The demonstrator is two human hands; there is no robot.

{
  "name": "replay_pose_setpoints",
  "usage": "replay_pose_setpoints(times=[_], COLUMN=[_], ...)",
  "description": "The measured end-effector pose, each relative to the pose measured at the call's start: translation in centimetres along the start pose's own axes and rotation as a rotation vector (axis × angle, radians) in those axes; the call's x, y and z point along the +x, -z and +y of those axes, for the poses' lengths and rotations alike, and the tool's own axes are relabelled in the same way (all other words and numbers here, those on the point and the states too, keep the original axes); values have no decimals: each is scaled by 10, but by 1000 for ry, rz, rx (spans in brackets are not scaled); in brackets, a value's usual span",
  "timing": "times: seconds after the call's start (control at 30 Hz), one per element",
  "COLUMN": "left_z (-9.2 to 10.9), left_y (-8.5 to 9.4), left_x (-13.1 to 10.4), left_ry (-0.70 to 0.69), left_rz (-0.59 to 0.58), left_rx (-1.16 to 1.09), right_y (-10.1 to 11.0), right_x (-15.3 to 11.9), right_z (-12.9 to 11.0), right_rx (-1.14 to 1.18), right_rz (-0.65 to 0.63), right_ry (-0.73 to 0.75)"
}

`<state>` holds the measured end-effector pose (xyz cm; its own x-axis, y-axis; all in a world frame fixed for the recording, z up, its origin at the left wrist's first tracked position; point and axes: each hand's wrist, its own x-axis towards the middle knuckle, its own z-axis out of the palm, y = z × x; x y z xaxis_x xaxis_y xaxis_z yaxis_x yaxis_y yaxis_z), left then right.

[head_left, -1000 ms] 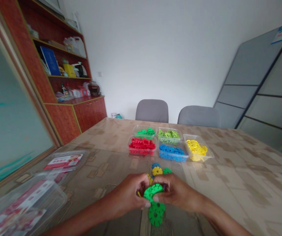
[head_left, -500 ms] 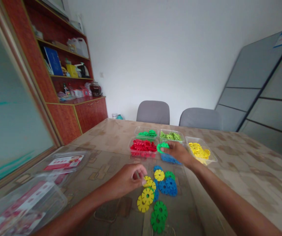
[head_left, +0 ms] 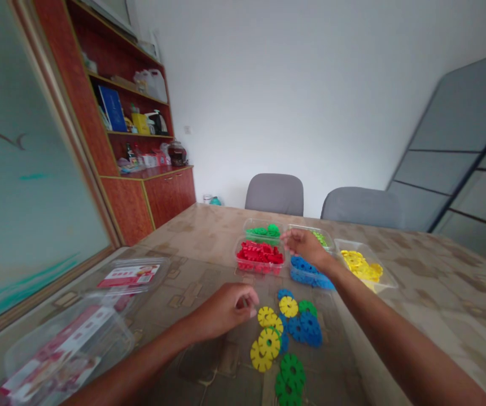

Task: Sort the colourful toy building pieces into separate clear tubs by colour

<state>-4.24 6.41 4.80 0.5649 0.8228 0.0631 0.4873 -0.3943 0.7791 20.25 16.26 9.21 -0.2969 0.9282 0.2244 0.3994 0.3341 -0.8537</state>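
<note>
My left hand [head_left: 234, 305] hovers just left of several loose yellow notched discs [head_left: 270, 340], its fingers loosely curled, thumb and fingertips apart, nothing visible between them. My right hand [head_left: 304, 246] reaches over the back of a clear tub of blue discs [head_left: 310, 270], fingers apart and empty, beside the tub of green discs [head_left: 263, 230]. Part of the tub of light green pieces [head_left: 320, 238] is hidden behind it. Blue discs [head_left: 306, 327] and green discs [head_left: 291, 375] lie loose on the table, some overlapping the yellow ones.
A clear tub of red pieces [head_left: 259, 255] stands left of the blue one, and a tub of yellow discs [head_left: 361, 266] to the right. Clear plastic lids with labels [head_left: 132, 274] lie at the left. Two grey chairs [head_left: 274, 193] stand behind the table.
The green disc that my right hand held is out of it; a green disc now sits raised in the green tub. My left hand is slightly farther from the yellow discs. The view has turned left.
</note>
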Motion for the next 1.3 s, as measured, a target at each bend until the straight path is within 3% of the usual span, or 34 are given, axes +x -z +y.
replay_pose_setpoints(times=[0.13,0.23,0.37,0.57,0.77,1.0,1.3], left_z=[4,5,7,14,15,20,29], left_y=[-8,-16,-23,-21,-18,-9,-30], left_x=[-3,-4,-2,-7,-9,-11,-18], left_ry=[-7,-37,-35,-99,-154,-139,-110], left_rz=[-66,-70,-88,-155,-168,-159,-182], left_rx=[1,16,68,139,165,201,233], right_y=[10,7,-6,-6,-2,-9,-26], right_x=[-64,-110,-142,-157,-158,-159,-159], right_z=[12,25,39,21,7,9,10], right_rx=[-69,-213,-459,-487,-488,-390,-423], right_rz=[-111,-82,-94,-279,-253,-289,-274], right_ry=[-11,77,205,180,78,109,105])
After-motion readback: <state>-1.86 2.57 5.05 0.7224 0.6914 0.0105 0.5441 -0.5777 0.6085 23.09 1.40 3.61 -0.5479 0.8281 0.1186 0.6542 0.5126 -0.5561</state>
